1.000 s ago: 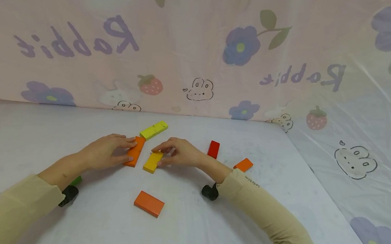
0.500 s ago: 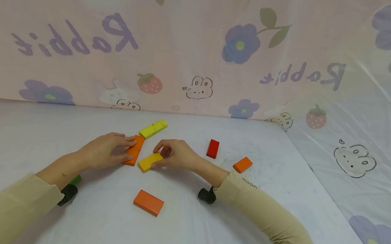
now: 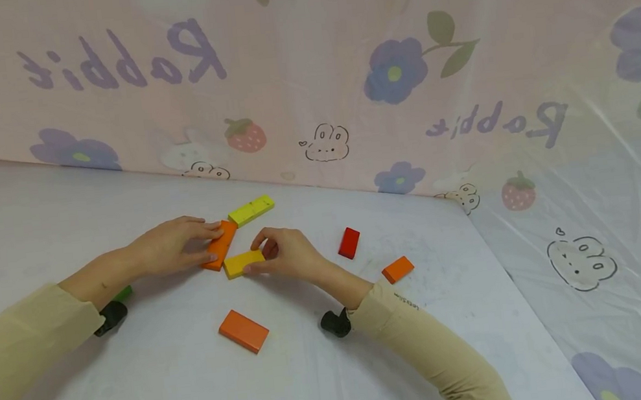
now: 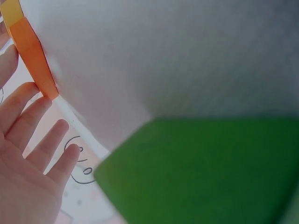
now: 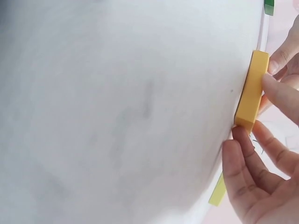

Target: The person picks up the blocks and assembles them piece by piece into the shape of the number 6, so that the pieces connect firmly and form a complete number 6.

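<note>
Fingers on our left hand (image 3: 168, 248) sit loosely spread, thumb and two fingertips touching a flat orange rectangular block (image 3: 223, 245); ring and little fingers free. Our right hand (image 3: 295, 253) pinches a yellow rectangular block (image 3: 242, 263) between thumb and fingertips, its end against the orange one's near end. Lime-yellow bar-shaped block (image 3: 251, 211) meets the orange block's far end, on the white-covered table (image 3: 170, 385). Can't tell material.
</note>
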The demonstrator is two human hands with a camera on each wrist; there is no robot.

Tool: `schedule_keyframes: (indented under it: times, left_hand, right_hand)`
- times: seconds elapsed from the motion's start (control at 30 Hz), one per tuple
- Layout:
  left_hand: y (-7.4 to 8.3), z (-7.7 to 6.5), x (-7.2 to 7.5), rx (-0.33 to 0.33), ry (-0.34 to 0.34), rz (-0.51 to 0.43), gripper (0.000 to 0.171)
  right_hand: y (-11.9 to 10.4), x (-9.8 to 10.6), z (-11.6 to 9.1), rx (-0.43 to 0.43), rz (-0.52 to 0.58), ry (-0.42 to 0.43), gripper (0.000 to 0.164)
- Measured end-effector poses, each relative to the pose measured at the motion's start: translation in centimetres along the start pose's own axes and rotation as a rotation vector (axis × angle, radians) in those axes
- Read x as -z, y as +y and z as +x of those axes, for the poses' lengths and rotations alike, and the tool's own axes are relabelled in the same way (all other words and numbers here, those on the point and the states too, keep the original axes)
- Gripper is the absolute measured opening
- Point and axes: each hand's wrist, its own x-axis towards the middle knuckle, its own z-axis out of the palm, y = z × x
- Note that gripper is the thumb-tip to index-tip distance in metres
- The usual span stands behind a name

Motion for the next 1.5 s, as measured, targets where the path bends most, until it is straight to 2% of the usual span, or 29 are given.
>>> schedule_keyframes:
  times: [0.5, 0.77, 1.5]
  left_hand:
    - [0.1, -0.1, 0.1, -0.004, 0.001, 0.003, 0.047]
    - [0.0, 0.1, 0.0, -0.014, 0.003, 0.016, 0.046]
    - [-0.2, 0.1, -0.1, -0.017, 0.008, -0.003, 0.046]
  right_hand:
    - [-0.4, 0.5, -0.5, -0.018, -0.019, -0.006, 0.038]
    - [0.8, 1.5, -1.6, -0.035, 0.025, 0.035, 0.041]
    - [4.5, 4.0, -4.6, -0.155, 0.093, 0.169, 0.038]
